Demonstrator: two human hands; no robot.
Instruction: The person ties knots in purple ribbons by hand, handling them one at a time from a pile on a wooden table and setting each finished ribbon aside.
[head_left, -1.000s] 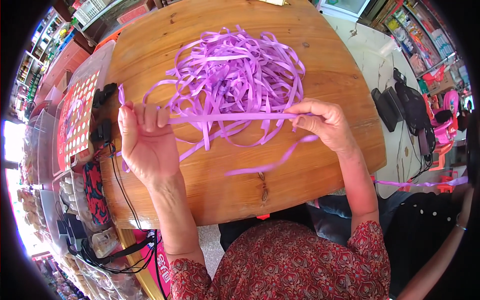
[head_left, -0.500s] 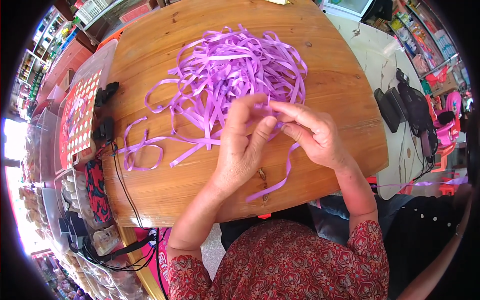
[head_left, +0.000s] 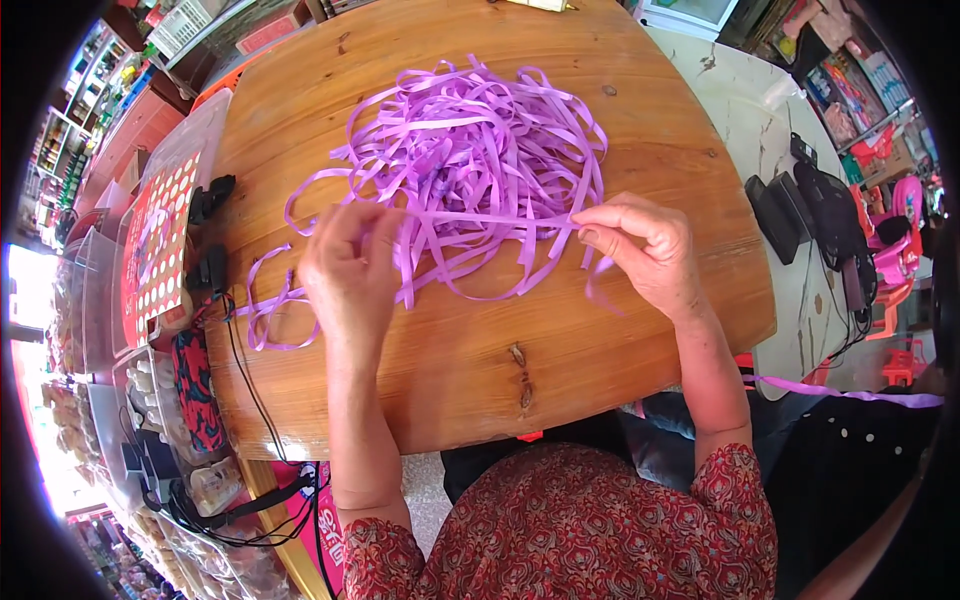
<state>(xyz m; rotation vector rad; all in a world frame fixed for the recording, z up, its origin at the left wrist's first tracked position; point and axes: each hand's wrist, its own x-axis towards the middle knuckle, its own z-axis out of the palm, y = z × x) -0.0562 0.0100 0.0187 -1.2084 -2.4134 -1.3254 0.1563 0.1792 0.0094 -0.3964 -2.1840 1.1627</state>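
A large tangled heap of purple ribbon (head_left: 480, 140) lies on the wooden table (head_left: 590, 340). Between my two hands one length of ribbon (head_left: 490, 218) is stretched nearly straight, across the near side of the heap. My left hand (head_left: 350, 250) is closed on its left part, the fingertips partly hidden behind the hand. My right hand (head_left: 645, 250) pinches the ribbon between thumb and forefinger, and a short tail hangs below it, blurred. To the left of the heap, a loose looped end of ribbon (head_left: 268, 300) rests on the table.
Black cables (head_left: 240, 350) run over the table's left edge, beside a red dotted box (head_left: 160, 240) and clear plastic containers. On the right, a marble-topped table (head_left: 700, 85) carries black devices (head_left: 785, 215). Another person's dark clothing (head_left: 840, 460) shows at lower right, near another purple ribbon strand.
My hands have moved apart, the left one to the left and the right one slightly right, drawing the ribbon out between them. The tail that hung toward the near edge has been pulled up.
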